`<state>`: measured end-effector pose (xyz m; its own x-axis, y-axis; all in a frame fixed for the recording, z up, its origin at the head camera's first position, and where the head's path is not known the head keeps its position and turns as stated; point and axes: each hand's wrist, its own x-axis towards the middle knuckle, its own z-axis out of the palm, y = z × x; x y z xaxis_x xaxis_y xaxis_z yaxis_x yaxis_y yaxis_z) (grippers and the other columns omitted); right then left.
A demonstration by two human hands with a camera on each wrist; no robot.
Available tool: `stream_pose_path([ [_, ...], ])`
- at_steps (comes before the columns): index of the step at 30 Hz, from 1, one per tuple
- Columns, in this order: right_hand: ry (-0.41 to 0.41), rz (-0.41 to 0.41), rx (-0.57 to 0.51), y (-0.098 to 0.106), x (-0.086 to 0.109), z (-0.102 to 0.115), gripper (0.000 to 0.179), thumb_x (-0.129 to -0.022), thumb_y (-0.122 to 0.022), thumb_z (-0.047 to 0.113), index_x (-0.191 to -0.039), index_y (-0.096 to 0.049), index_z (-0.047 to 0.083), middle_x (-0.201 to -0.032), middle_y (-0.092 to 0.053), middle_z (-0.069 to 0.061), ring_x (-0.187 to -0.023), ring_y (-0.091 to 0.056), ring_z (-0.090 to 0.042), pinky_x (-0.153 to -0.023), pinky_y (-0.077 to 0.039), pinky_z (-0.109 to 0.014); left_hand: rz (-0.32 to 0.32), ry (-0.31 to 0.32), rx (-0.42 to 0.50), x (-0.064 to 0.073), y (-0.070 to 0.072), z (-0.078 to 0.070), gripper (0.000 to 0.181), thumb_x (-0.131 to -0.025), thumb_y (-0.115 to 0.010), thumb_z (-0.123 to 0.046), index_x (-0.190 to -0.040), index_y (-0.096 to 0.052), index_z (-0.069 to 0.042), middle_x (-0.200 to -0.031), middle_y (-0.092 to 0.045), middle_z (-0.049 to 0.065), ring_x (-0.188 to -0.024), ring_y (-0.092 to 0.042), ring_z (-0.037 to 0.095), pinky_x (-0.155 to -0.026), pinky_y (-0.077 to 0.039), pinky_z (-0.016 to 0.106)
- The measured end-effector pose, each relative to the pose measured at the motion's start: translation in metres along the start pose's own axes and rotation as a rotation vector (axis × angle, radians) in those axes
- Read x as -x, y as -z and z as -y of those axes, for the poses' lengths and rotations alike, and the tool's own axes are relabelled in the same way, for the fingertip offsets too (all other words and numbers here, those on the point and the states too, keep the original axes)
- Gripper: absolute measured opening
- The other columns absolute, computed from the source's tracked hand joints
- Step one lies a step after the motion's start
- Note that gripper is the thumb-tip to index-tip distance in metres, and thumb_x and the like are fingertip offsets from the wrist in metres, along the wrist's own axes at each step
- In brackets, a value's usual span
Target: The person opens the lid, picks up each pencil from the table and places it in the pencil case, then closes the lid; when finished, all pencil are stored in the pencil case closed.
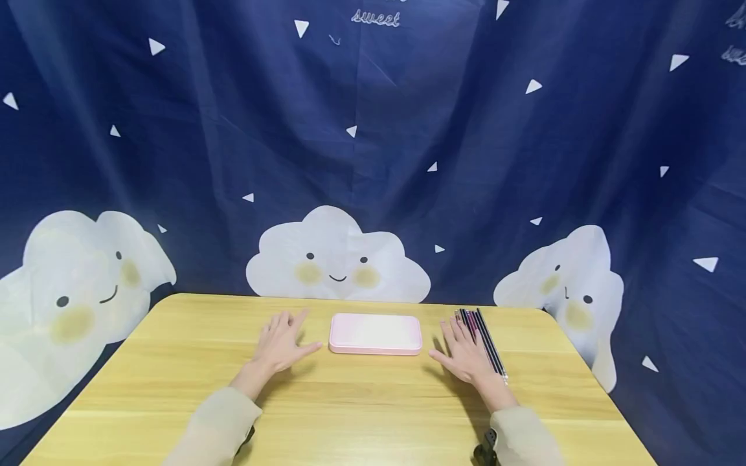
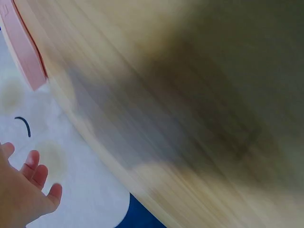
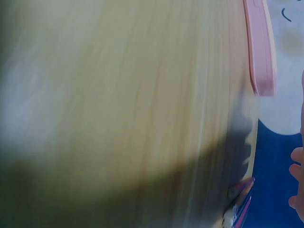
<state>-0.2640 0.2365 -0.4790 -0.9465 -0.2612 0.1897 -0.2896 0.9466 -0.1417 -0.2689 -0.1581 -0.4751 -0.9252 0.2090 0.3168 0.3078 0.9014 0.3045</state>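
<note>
A pink pencil case [image 1: 375,334] with a pale lid lies closed near the far edge of the table. To its left my left hand [image 1: 279,343] hovers with fingers spread, holding nothing; the left wrist view shows the same hand [image 2: 31,190] and the end of the pink case [image 2: 26,52]. On the case's other side, my right hand [image 1: 463,355] is spread over part of a row of pens [image 1: 488,340], mostly dark with some reddish ones. Its fingers overlap the pens in the head view. In the right wrist view only fingertips [image 3: 297,171] show, with pen ends [image 3: 240,206] below.
The light wooden table [image 1: 361,414] ends just behind the case and pens. A dark blue curtain [image 1: 291,149] with white clouds and triangles hangs behind it. Black wrist straps [image 1: 486,446] show at the cream sleeves [image 1: 224,421].
</note>
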Motion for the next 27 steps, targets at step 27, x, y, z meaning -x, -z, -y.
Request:
stream_pose_path([
  [27,0.291,0.055,-0.033,-0.017,-0.037,0.082,0.066,-0.083,-0.055,0.054,-0.133,-0.046,0.013,-0.138,-0.041,-0.011,-0.124,-0.039,-0.033,-0.099,-0.033,-0.051,0.302,0.05,0.131,-0.043,-0.035,-0.019,0.103,-0.052,-0.077,-0.06,-0.137,-0.042,-0.015,-0.092,-0.04,0.011,-0.085,-0.033,0.024,-0.063,-0.03,0.029],
])
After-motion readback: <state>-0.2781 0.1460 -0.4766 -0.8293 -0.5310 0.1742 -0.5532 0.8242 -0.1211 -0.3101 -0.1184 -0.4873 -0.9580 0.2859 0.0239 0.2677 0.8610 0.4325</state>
